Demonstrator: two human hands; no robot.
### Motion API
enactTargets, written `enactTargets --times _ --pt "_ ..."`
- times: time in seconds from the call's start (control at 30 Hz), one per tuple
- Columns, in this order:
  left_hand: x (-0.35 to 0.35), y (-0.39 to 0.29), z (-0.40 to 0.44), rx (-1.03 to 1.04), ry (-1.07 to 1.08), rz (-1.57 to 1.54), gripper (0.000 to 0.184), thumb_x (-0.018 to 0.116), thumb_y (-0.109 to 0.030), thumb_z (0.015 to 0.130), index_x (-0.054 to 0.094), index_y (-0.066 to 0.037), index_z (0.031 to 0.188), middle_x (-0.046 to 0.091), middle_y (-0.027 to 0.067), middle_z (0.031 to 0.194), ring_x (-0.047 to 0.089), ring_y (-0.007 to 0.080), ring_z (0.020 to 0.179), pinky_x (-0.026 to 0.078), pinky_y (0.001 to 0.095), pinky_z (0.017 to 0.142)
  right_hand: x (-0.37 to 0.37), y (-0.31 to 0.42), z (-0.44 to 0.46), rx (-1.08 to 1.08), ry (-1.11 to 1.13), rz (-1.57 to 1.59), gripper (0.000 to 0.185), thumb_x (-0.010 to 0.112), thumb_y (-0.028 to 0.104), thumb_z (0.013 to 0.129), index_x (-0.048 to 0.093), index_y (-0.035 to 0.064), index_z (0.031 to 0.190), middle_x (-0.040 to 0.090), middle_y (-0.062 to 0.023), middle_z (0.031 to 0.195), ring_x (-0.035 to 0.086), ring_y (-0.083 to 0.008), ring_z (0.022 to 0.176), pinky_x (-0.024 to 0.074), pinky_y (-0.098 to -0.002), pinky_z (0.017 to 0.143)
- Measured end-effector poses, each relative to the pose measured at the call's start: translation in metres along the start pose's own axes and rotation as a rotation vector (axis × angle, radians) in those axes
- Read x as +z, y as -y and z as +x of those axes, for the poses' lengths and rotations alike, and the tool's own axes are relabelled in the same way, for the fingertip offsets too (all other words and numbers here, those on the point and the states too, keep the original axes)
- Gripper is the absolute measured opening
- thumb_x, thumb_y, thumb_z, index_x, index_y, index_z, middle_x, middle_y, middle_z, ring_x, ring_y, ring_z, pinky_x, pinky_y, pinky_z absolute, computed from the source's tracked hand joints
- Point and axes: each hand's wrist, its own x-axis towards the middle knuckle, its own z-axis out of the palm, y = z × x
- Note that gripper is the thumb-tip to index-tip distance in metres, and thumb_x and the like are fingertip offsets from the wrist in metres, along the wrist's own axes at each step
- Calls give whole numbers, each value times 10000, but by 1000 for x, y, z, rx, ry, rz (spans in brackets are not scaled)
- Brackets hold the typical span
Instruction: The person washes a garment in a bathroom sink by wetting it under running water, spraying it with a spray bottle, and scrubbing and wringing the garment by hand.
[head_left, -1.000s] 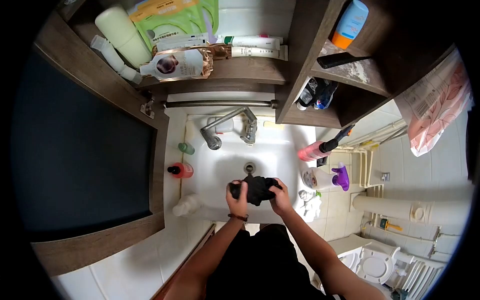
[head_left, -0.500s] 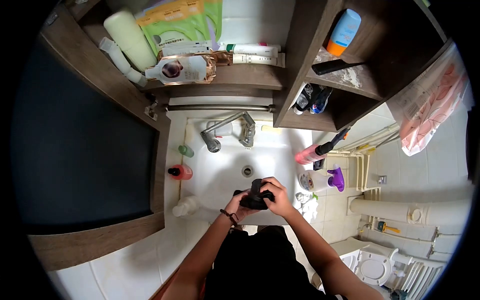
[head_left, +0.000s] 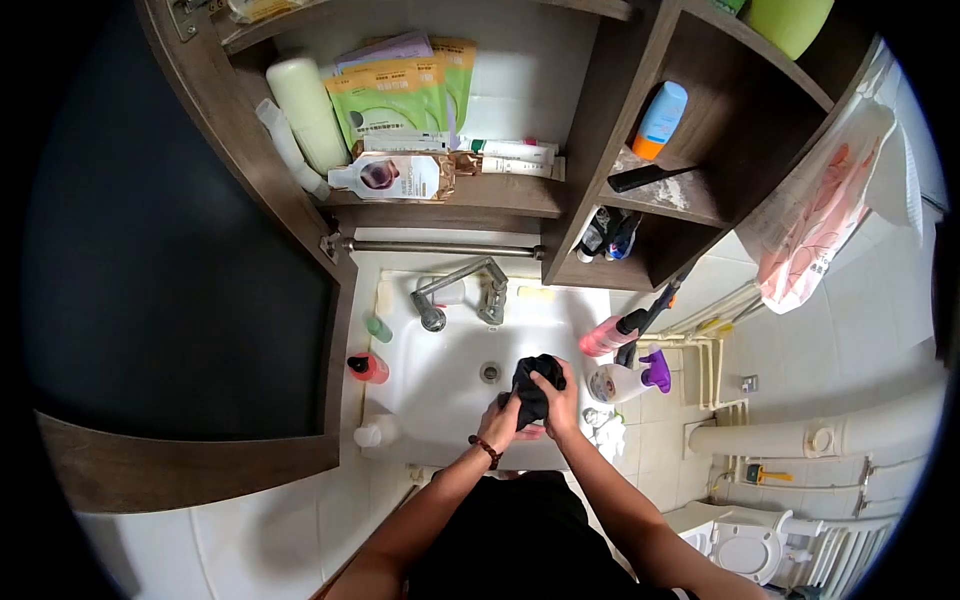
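A bunched black cloth (head_left: pixel 533 388) is held over the front part of the white sink (head_left: pixel 430 400). My left hand (head_left: pixel 499 422) grips its lower left side, and a beaded bracelet circles that wrist. Around the cloth's right side my right hand (head_left: pixel 560 400) is closed, with the thumb pressed on top. Behind the hands, the drain (head_left: pixel 490 372) shows uncovered. The metal faucet (head_left: pixel 491 298) stands at the sink's back, its spout turned to the left.
A pink bottle (head_left: pixel 605 337) and a white spray bottle (head_left: pixel 620 381) stand on the sink's right edge. A red bottle (head_left: pixel 370 367) and green bottle (head_left: pixel 379 329) are at its left. Above hangs a wooden cabinet (head_left: pixel 500 196), with its mirror door (head_left: pixel 190 300) at left.
The black cloth has been turned and bunched upright between both hands, slightly to the right. The view has tilted up, showing more of the cabinet.
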Motion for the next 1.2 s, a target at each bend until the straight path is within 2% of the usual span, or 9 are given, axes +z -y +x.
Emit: enactTargets --times 0.1,0.17,0.2,0.33,0.47,0.7,1.03,1.07,1.2 --pt "7 -24 -26 29 150 312 926 592 -698 950 435 77 1434 695 202 1174 759 319 939 637 389 796 -26 -19 22 177 135 295 274 580 162 1002 640 39 1239 697 -120 1133 700 -249 1018 585 -380 921" --pt "-4 -46 -48 547 325 1039 958 753 -657 851 455 61 1412 714 206 1127 755 320 935 604 417 813 -43 -6 31 463 328 424 356 537 256 1038 631 -4 1262 708 -139 1162 712 -263 1023 598 -387 933" --pt "-2 -69 -58 338 376 1284 942 880 -571 736 502 13 1371 719 211 1008 737 359 897 582 459 807 -44 3 36 550 433 494 348 535 259 1041 637 8 1258 715 -153 1148 724 -270 1001 619 -403 896" --pt "4 -90 -63 1117 77 1447 882 908 -366 678 534 -180 1455 409 172 1516 466 368 1356 446 481 1068 -58 0 44 712 590 457 399 530 316 1056 631 16 1299 726 -177 1147 742 -278 982 641 -439 858" --pt "40 -118 -67 1188 583 1723 1090 928 -474 609 420 -381 1568 154 190 1711 155 422 1577 104 651 1272 -49 31 25 296 806 175 463 584 285 1032 576 25 1415 619 -166 1391 579 -310 1304 462 -520 1133" --pt "54 -95 -35 1571 945 1391 344 772 -78 651 703 -62 987 660 129 1262 513 323 1403 424 506 1174 -56 28 25 543 814 297 298 563 164 1036 619 33 1297 660 -122 1255 629 -226 1153 522 -418 1021" --pt "62 -130 -50 1889 801 1113 150 700 -99 703 574 -23 732 533 82 775 604 272 764 538 399 714 -28 0 30 -94 411 -127 172 513 66 1043 680 53 1005 695 -26 884 667 -123 811 559 -316 782" --pt "64 -133 -53 1925 759 1068 162 705 -89 694 562 -19 718 532 80 773 602 272 751 544 396 716 -7 63 6 577 360 509 228 572 184 1028 659 100 834 656 -13 763 636 -127 715 529 -317 704" --pt "69 -139 -58 1988 636 958 199 723 -62 663 532 -10 686 533 78 768 599 269 731 558 394 733 -3 84 -4 599 404 839 258 585 226 1011 635 108 787 533 11 655 522 -138 624 446 -329 626"
